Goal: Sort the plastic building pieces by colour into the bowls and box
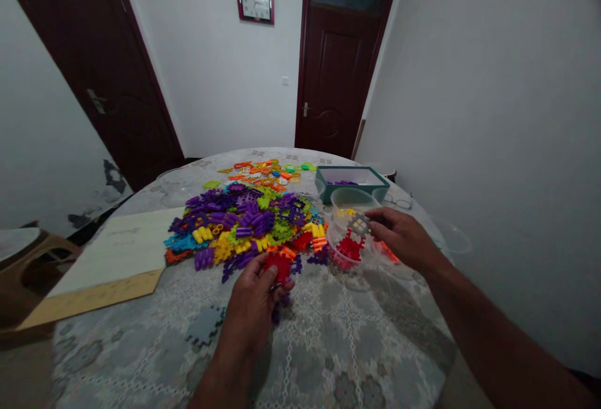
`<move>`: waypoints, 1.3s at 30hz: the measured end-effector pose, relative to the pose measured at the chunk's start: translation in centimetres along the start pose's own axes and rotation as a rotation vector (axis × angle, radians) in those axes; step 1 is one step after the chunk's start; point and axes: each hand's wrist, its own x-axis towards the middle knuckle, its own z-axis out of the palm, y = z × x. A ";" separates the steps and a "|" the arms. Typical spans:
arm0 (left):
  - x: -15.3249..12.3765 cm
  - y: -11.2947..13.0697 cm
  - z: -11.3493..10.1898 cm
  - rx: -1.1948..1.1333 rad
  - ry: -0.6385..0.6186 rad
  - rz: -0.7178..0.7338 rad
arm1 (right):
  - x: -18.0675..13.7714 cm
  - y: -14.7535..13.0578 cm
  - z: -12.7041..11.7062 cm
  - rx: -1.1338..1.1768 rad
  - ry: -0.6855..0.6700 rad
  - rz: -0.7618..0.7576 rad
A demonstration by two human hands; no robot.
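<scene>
Nearest to the camera, at about 6 o'clock on the round table (141,359), the left hand (253,309) is pinching a red toothed piece (278,267) between thumb and fingertips. The piece is flat, of hard glossy plastic, with small teeth around the edge, and it is sitting at 12 o'clock from the hand, just at the near edge of the pile of building pieces (244,224). At 2 o'clock from it, well apart, the right hand (404,237) is gripping a grey lattice piece (360,224) with its fingertips, right above a clear plastic tub (345,252) that is holding more red pieces. So the right hand is the nearer one to the tub; the red piece would have to travel toward 2 o'clock to reach it. A lace-pattern cloth is covering the table. Farther, at 1 o'clock, a second clear tub (352,199) and a teal tray (352,177) are standing close together.
</scene>
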 end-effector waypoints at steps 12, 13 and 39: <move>0.3 0.2 -0.5 -0.073 0.069 0.051 | 16.6 -3.3 8.5 -0.234 0.027 -0.073; 0.3 0.2 -0.6 -0.080 0.070 0.056 | 16.4 -3.6 8.6 -0.235 0.026 -0.078; -3.1 5.8 -3.0 0.617 0.062 0.431 | -2.6 -1.0 3.9 -0.394 0.344 -0.352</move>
